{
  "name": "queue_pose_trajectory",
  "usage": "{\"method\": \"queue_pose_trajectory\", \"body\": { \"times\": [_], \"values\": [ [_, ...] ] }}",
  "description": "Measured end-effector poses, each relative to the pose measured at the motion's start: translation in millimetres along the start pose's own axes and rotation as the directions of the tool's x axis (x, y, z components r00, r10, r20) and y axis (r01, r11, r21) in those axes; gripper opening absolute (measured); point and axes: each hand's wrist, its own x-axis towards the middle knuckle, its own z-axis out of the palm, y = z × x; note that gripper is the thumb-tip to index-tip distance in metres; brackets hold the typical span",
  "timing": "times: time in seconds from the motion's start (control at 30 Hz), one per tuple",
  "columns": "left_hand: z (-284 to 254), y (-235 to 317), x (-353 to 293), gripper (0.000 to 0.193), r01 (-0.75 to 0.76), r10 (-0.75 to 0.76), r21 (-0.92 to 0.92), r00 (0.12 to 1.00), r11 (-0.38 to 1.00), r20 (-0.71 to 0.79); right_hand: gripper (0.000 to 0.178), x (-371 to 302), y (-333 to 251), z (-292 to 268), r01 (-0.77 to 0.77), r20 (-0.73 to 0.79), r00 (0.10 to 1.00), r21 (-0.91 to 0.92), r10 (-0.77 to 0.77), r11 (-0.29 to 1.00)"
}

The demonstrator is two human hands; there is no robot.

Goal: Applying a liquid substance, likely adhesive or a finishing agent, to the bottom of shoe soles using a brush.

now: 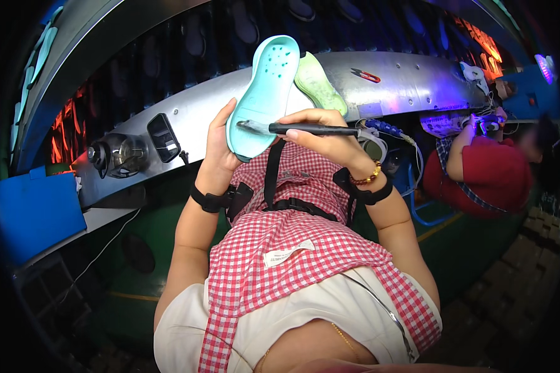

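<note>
Holds a turquoise shoe sole (264, 93) up at the near edge of the metal bench (205, 105), gripping the near end from the left with the left hand (221, 140), and sets the bristles of a black-handled brush (314, 129), pinched in the right hand (330, 140), against the inner face near that end. Seems busy brushing that face, possibly with a coating too thin to see, and so probably calls next for a steady left grip and even strokes out to the rim. Has a pale green sole (320, 86) lying beyond, on the bench, and red snips (367, 76) farther right.
</note>
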Motion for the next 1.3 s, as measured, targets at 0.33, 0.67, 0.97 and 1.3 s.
{"method": "queue_pose_trajectory", "body": {
  "times": [0.33, 0.67, 0.97, 1.3],
  "values": [
    [7, -7, -8, 0.047, -0.043, 0.044, 0.019, 0.998, 0.999, -0.055, 0.017, 32, 24, -23, 0.173, -0.305, 0.922, -0.227, -0.238, 0.959],
    [-1, -16, 3, 0.042, -0.1, 0.12, 0.116, 0.977, 0.988, -0.179, 0.036, 50, 45, 17, 0.179, -0.183, 0.892, -0.698, -0.414, 0.694],
    [-15, -14, 8, 0.039, -0.074, 0.085, 0.075, 0.982, 0.994, -0.171, 0.036, 31, 33, 38, 0.269, -0.122, 0.864, -0.709, -0.489, 0.652],
    [12, 33, -35, 0.049, -0.151, 0.208, 0.373, 0.971, 0.916, -0.12, 0.038, -6, 4, -13, 0.102, 0.025, 0.994, 0.13, -0.106, 0.986]
  ]
}}
